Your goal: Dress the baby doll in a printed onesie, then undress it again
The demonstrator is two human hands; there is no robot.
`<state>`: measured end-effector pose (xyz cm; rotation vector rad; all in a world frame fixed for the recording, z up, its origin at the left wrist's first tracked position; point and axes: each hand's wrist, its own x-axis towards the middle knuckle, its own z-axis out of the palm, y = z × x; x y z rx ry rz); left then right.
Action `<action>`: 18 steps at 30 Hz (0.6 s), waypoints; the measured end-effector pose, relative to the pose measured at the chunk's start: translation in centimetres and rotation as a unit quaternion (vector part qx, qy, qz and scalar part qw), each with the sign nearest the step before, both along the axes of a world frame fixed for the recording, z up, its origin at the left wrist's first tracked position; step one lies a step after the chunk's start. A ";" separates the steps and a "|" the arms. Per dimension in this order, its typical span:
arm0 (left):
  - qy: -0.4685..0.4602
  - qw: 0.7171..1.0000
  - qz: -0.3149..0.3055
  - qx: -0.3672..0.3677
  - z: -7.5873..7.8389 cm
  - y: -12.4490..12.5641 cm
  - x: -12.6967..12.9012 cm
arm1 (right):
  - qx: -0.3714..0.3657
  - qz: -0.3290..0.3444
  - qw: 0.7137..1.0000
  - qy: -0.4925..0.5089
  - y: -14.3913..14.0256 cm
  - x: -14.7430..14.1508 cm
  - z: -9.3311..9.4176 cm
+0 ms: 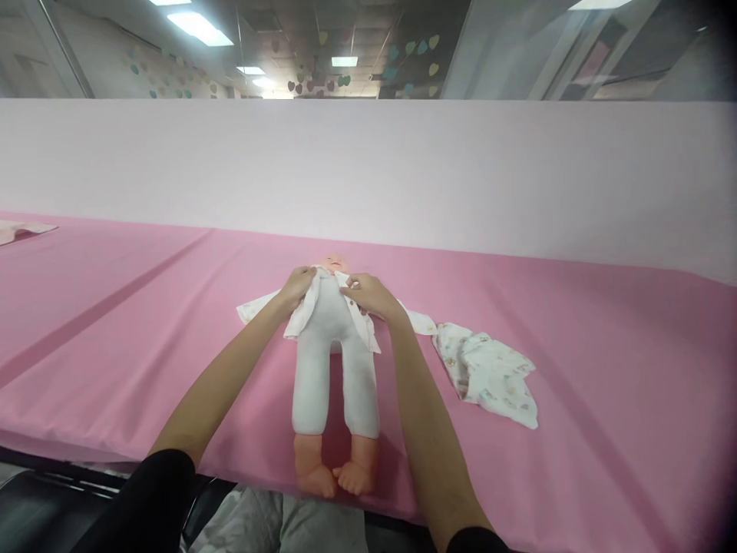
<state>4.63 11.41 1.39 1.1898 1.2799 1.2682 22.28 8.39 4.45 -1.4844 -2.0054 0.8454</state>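
Pink table (pixel 143 322) bears a white-bodied doll (pixel 334 361), both hands (pixel 297 286) (pixel 368 294) gripping its open shirt (pixel 305 311).

Matt pink cloth covers the table (pixel 143 322); the doll (pixel 334 369) has a soft cloth body (glossy plastic feet).

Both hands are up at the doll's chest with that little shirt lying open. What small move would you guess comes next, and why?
Probably drawing the two front flaps together over the chest. The left hand and right hand each pinch an edge of the white open-fronted baby shirt, which lies spread apart on the plastic baby doll in a white bodysuit, lying face up on the pink tablecloth.
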 end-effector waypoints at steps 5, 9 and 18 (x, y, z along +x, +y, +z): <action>-0.072 0.995 -0.006 -0.070 -2.7 -0.5 -2.9 | -0.010 -0.049 0.994 0.096 0.5 2.0 0.2; -0.041 0.997 0.050 -0.035 -4.7 -1.2 -4.0 | -0.022 -0.118 0.980 0.161 1.7 4.2 -1.1; 0.390 0.894 0.133 0.176 -5.1 -3.1 -3.5 | -0.012 -0.220 0.975 -0.042 3.3 7.4 -3.3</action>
